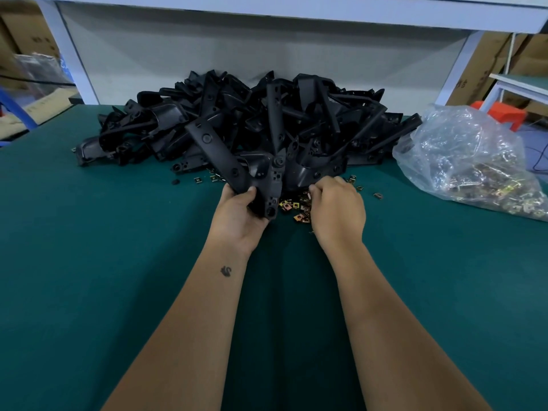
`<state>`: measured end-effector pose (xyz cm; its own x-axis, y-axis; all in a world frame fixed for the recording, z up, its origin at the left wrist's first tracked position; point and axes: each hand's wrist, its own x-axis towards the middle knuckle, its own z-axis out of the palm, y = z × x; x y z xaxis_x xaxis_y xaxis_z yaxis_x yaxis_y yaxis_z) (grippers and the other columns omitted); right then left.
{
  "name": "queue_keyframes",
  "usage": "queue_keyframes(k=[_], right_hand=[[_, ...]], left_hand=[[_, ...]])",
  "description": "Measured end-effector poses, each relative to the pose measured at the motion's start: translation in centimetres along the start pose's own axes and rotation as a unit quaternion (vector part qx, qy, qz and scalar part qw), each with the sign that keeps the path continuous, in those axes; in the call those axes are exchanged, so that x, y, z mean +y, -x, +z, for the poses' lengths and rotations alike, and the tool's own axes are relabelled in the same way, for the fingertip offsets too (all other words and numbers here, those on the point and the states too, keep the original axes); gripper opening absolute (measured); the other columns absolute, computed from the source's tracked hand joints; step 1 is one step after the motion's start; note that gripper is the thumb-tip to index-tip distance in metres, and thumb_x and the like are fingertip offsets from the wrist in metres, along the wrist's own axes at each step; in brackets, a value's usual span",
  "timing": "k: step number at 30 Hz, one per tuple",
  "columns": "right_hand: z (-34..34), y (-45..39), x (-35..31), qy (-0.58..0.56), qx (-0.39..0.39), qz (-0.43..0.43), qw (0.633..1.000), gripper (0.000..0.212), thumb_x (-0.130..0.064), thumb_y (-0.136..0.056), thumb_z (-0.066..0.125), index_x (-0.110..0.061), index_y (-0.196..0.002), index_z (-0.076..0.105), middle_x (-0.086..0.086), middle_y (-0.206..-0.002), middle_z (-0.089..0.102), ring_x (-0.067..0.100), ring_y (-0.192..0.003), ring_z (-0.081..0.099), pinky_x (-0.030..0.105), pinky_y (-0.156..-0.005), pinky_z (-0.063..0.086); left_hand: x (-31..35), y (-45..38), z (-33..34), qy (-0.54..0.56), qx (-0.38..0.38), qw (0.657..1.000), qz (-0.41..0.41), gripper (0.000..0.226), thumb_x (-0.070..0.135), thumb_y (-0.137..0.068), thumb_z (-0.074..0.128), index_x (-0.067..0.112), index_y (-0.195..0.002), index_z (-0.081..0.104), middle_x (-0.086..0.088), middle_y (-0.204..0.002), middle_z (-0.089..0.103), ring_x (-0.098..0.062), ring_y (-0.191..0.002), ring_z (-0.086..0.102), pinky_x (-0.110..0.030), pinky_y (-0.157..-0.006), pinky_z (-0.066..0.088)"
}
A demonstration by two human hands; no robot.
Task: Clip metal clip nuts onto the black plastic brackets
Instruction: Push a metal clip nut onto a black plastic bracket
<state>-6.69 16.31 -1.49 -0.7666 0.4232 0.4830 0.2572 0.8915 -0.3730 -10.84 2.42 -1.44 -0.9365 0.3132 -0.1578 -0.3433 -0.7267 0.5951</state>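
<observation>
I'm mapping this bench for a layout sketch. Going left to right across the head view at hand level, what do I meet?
left hand gripping a black bracket → loose clip nuts on the green mat → right hand → clear plastic bag of clip nuts.

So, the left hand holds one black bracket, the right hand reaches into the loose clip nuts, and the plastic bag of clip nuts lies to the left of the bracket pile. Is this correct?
Not quite. In the head view the plastic bag lies to the right of the bracket pile, not the left. The rest holds: the left hand holds one black bracket, and the right hand reaches into the loose clip nuts.
</observation>
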Motion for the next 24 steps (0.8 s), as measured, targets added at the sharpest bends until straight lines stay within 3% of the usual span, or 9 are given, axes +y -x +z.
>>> queue_keyframes(k=[2, 5, 9, 12, 15, 18, 24], right_hand=[[-0.2, 0.1, -0.4, -0.135, 0.023, 0.064, 0.989, 0.024, -0.027, -0.104, 0.043, -0.014, -0.093, 0.06, -0.001, -0.081, 0.065, 0.017, -0.073, 0.056, 0.032, -0.061, 0.04], [-0.6, 0.1, -1.2, -0.434, 0.006, 0.173, 0.884, 0.022, -0.019, -0.102, 0.046, -0.017, -0.087, 0.062, -0.006, -0.066, 0.067, 0.005, -0.057, 0.057, 0.018, -0.053, 0.046], [-1.1, -0.1, -1.8, -0.64, -0.04, 0.232, 0.731, 0.016, -0.006, -0.099, 0.052, -0.007, -0.096, 0.068, 0.0, -0.074, 0.071, 0.008, -0.066, 0.065, 0.02, -0.063, 0.052], [-1.4, -0.1, -1.8, -0.705, -0.067, 0.233, 0.667, 0.016, 0.003, -0.096, 0.055, -0.006, -0.101, 0.068, 0.006, -0.083, 0.072, 0.012, -0.075, 0.068, 0.022, -0.071, 0.055], [-1.5, 0.0, -1.9, -0.721, -0.079, 0.218, 0.653, 0.027, 0.011, -0.093, 0.054, -0.009, -0.107, 0.067, 0.009, -0.087, 0.071, 0.013, -0.078, 0.068, 0.023, -0.076, 0.057], [-1.6, 0.1, -2.0, -0.715, -0.086, 0.198, 0.664, 0.027, 0.012, -0.092, 0.055, -0.006, -0.107, 0.069, 0.008, -0.088, 0.072, 0.013, -0.079, 0.069, 0.023, -0.077, 0.057], [-1.4, 0.2, -2.1, -0.692, -0.09, 0.176, 0.694, 0.02, 0.007, -0.089, 0.063, -0.005, -0.103, 0.071, 0.011, -0.089, 0.073, 0.016, -0.08, 0.071, 0.024, -0.073, 0.056]], left_hand=[[0.0, 0.0, 0.0, -0.011, 0.003, 1.0, 0.0, 0.031, -0.003, -0.103, 0.037, 0.017, -0.105, 0.06, -0.003, -0.112, 0.071, -0.017, -0.096, 0.07, -0.033, -0.072, 0.057], [0.0, -0.1, 0.1, -0.006, 0.011, 1.0, 0.0, 0.03, -0.004, -0.102, 0.038, 0.016, -0.099, 0.059, -0.002, -0.103, 0.073, -0.015, -0.087, 0.072, -0.029, -0.062, 0.056], [0.0, 0.0, 0.3, -0.003, 0.013, 1.0, 0.0, 0.026, -0.004, -0.102, 0.038, 0.013, -0.098, 0.057, -0.003, -0.095, 0.075, -0.015, -0.084, 0.073, -0.032, -0.067, 0.056], [0.0, 0.1, 0.4, 0.003, 0.015, 1.0, -0.002, 0.026, -0.004, -0.102, 0.038, 0.013, -0.097, 0.056, -0.004, -0.095, 0.074, -0.015, -0.082, 0.073, -0.032, -0.066, 0.056], [0.0, 0.0, 0.4, 0.01, 0.019, 1.0, -0.005, 0.026, -0.004, -0.103, 0.037, 0.013, -0.092, 0.054, -0.004, -0.09, 0.073, -0.013, -0.072, 0.073, -0.031, -0.062, 0.055], [-0.1, 0.0, 0.3, 0.015, 0.021, 1.0, -0.01, 0.025, -0.003, -0.103, 0.038, 0.013, -0.09, 0.053, -0.003, -0.085, 0.073, -0.012, -0.066, 0.072, -0.032, -0.065, 0.055], [-0.2, -0.1, 0.3, 0.019, 0.04, 0.999, -0.013, 0.023, 0.0, -0.103, 0.039, 0.012, -0.088, 0.05, -0.009, -0.095, 0.068, -0.016, -0.075, 0.069, -0.032, -0.071, 0.057]])
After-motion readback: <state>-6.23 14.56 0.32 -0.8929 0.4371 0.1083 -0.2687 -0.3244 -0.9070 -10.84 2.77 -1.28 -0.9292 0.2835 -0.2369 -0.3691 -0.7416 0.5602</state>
